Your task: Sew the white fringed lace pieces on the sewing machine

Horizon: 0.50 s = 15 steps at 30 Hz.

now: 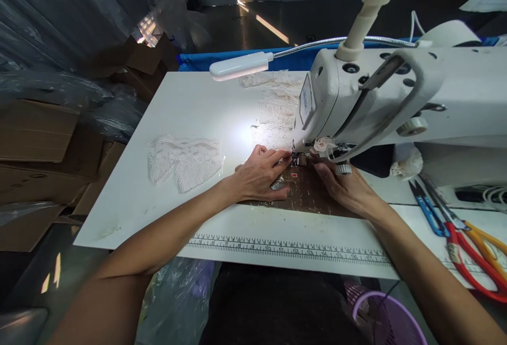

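Note:
On the table, a white sewing machine (328,96) stands with its presser foot (296,159) low over a brown sheet (317,197) covered in bits of clear tape. My left hand (259,173) lies on the left part of this sheet, fingertips close beside the presser foot and thumb spread away toward me. To the right of the foot, my right hand (350,189) rests over the sheet; its fingers are partly hidden behind the machine's lower parts. Any fabric under the needle is too small to make out. A white lace piece (184,162) lies flat left of my hands.
More lace pieces (277,104) lie behind the needle area. A lamp (241,66) hangs above them. Blue snips (430,210) and red-handled scissors (467,255) lie at right. A printed ruler (293,249) runs along the front edge. Below are a purple basket (390,313) and, left, cardboard boxes (43,155).

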Each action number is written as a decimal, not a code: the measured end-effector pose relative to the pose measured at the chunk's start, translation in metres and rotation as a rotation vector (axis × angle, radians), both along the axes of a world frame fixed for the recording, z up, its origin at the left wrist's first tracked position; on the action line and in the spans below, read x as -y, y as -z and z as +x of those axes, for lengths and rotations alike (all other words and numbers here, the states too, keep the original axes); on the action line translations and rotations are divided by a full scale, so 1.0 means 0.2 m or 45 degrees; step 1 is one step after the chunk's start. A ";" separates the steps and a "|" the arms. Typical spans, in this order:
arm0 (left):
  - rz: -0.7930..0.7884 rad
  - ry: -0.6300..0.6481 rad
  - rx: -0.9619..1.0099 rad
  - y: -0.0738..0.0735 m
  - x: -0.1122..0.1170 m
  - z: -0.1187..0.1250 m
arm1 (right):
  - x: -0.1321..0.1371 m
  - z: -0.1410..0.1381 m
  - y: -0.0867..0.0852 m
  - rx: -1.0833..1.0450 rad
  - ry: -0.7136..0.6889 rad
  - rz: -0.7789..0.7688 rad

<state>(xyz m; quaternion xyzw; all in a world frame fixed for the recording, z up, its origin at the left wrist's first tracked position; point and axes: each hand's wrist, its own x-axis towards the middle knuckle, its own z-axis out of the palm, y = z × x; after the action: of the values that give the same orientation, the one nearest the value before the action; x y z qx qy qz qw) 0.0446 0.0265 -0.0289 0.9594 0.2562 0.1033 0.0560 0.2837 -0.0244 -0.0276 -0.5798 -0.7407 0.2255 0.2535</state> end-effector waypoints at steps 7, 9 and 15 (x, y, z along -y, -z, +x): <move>0.021 -0.065 0.087 0.03 0.01 0.00 | 0.06 0.02 0.02 0.081 -0.060 0.131; 0.047 -0.155 0.143 0.04 -0.01 0.01 | 0.05 0.03 0.03 0.086 -0.093 0.167; 0.026 -0.233 0.054 0.03 -0.22 0.05 | 0.07 0.03 0.03 0.175 -0.126 0.174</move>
<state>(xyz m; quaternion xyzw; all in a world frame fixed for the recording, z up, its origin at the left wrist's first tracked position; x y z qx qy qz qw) 0.0556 0.0711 -0.0355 0.9301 0.3407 0.1309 0.0419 0.2891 -0.0380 -0.0340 -0.5380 -0.7978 0.1464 0.2297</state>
